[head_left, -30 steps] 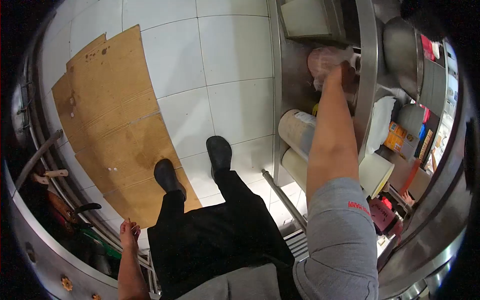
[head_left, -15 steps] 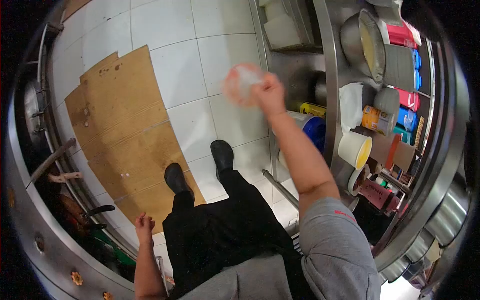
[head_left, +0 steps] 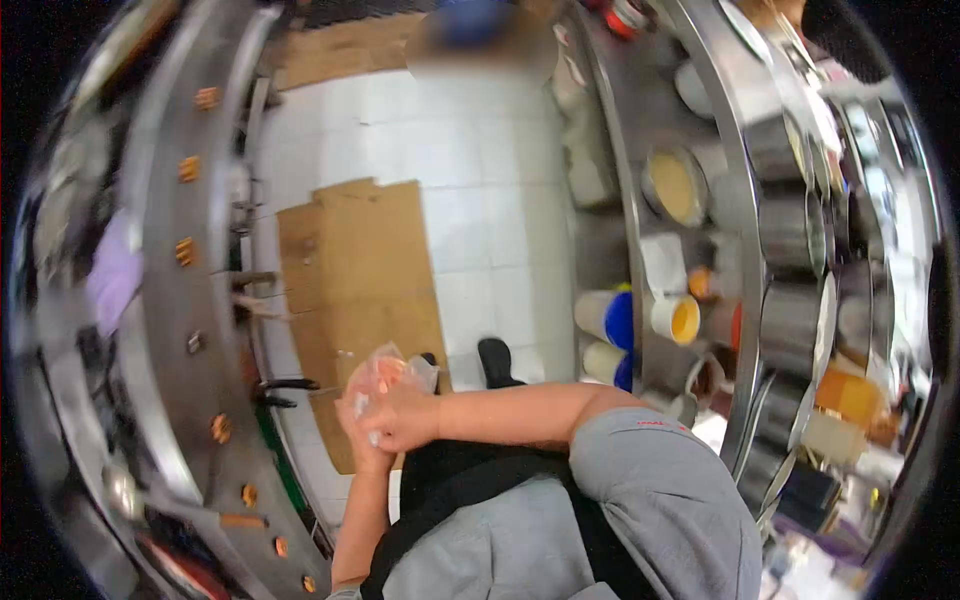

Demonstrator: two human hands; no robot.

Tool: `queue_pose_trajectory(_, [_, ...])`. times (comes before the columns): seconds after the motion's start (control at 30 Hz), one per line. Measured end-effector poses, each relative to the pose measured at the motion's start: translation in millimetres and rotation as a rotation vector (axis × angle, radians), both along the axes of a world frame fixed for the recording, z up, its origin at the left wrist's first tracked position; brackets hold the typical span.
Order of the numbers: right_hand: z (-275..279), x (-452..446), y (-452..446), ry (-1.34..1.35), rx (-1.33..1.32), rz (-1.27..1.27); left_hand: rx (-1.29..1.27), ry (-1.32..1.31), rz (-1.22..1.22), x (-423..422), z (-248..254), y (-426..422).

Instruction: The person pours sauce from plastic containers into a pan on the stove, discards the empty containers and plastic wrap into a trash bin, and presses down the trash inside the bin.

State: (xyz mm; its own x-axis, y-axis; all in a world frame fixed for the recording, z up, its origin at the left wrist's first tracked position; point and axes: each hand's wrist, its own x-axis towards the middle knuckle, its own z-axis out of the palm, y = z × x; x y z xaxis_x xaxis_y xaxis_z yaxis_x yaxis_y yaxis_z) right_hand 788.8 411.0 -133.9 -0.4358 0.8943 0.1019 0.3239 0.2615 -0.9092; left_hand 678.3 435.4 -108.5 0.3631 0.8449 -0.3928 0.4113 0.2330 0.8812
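A clear plastic bag (head_left: 385,374) with orange-pink contents is held in front of my body, above the floor. My right hand (head_left: 402,415) is closed on the gathered part of the bag. Close against it, my left hand (head_left: 364,436) grips the bag from the other side, its fingers partly covered by my right hand. What exactly the bag contains is too blurred to make out.
On my left runs a steel stove front (head_left: 180,330) with several orange knobs and a purple cloth (head_left: 115,270). Steel shelves on my right carry a bowl (head_left: 674,186), a white tub of yellow stuff (head_left: 676,318) and several pots (head_left: 795,320). Cardboard (head_left: 375,270) covers part of the tiled floor.
My right hand has brought the bag from beside the right shelf to in front of my body. My left hand, empty before, has come up to meet it. The view has shifted.
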Motion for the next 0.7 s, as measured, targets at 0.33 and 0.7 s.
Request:
queue_pose_trajectory(0.33, [164.1, -84.3, 15.8, -0.010, 0.169, 0.699, 0.242, -0.876, 0.854, -95.1, -3.4, -73.7])
queue_pose_trajectory(0.7, [199.6, -154.9, -31.9, 0.045, 0.381, 0.753, 0.804, 0.679, 0.902, -155.4, 204.7, -195.4])
